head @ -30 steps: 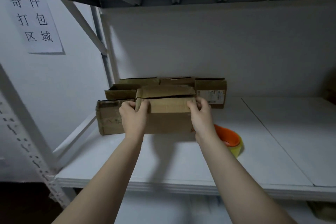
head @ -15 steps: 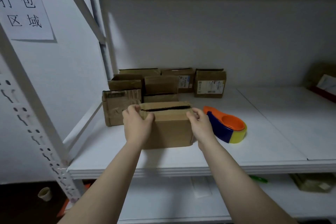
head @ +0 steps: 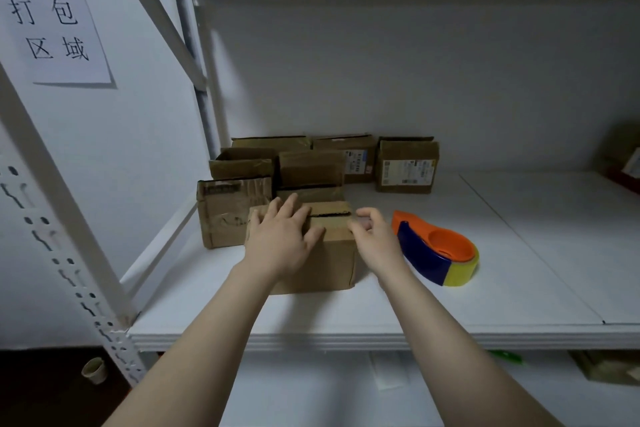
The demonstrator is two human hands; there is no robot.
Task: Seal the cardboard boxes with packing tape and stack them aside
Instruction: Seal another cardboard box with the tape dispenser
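White flat shelf board [head: 381,322] fills the lower half of the frame. Cluster of worn brown cardboard boxes [head: 405,163] sits centre-left at the back, against the wall. One small brown cardboard box [head: 325,263] stands out in front of them, mid-frame. Its top flaps are down, with a dark gap along the seam and no tape on it that I can see.

Orange-and-blue tape dispenser with a yellowish roll [head: 436,253] lies just right of that box.

Left hand [head: 280,239] lies flat with fingers spread, pressing the flaps. Right hand [head: 372,236] is loosely curled and blurred, between box and dispenser, gripping nothing.

Step, as I read it: flaps closed, taping not started. Next: right hand picks up the dispenser while the left keeps the flaps flush.
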